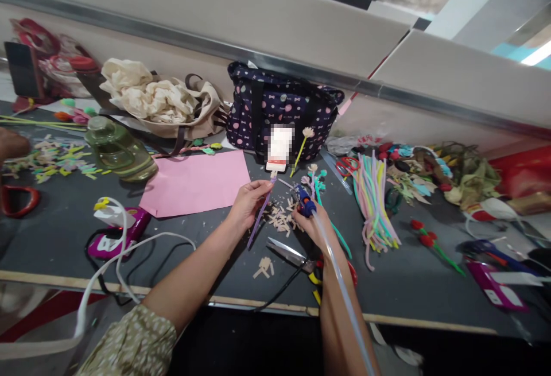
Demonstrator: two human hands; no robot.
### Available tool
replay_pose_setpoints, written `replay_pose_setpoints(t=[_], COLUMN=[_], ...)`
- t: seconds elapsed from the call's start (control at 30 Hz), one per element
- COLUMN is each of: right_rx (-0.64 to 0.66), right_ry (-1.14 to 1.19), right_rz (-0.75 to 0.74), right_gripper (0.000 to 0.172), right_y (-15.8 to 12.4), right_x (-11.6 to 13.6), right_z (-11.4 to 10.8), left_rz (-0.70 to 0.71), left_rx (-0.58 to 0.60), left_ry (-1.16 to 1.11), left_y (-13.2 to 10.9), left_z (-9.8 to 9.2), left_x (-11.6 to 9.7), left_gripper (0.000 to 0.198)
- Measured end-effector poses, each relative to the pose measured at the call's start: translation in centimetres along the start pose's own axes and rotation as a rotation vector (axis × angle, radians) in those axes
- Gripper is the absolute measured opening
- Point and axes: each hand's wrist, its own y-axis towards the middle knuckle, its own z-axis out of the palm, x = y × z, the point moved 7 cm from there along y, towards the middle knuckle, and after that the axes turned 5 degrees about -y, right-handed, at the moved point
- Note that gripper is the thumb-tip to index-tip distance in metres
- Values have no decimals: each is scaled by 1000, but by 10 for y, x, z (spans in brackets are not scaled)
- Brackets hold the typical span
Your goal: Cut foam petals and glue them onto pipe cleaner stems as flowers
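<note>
My left hand [246,204] pinches a purple pipe cleaner stem [257,225] near its top, where a small pale tip shows above the fingers. Wrapped round a blue hot glue gun [306,204] is my right hand [313,228]. A long clear glue stick [333,261] runs back from the gun over my right forearm. The gun's nozzle points towards the stem, apart from it as far as I can see. Small beige cut pieces [282,219] lie between the hands. Below them rest scissors [286,251], partly hidden by my right arm.
Pink paper [198,183] and a green bottle [118,149] are on the left. A patterned bag [279,106] stands behind a pixelated card [276,166]. Pipe cleaners [376,201] and a red flower [426,237] lie right. White cables [124,249] cross the front left. Another person's hand [12,145] shows far left.
</note>
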Motion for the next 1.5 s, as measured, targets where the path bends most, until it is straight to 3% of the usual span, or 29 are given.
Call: replay_pose_setpoints(t=[0.27,0.43,0.63,0.77,0.97,1.07,1.27,1.5], right_rx=[51,113,113,21,-170,-254,-358,-440], right_ry=[-277,-561,-569,-303,608,865,1025,1012], right_rz=[53,174,166,159,223,255,234,192], right_gripper=[16,29,31,24,25,31,33,28], right_y=[0,-3,-4,-2,-3,-5,-8,-9], right_x=[-2,2,7,1,-1,5,16,17], right_z=[6,10,14,8,-1,-5,-14,-12], left_rz=[0,4,-2,-9,-78,-135,-221,-240], left_rx=[0,-2,-19,-15,50,97,190,269], left_ry=[-17,-14,-7,-7,32,70,142,245], left_y=[0,-1,-1,-2,-3,-5,-12,-18], left_z=[-1,0,0,1,6,9,17,24], left_x=[0,-2,-3,-2,7,15,26,32], left_gripper=[27,25,28,28,26,25,24,24])
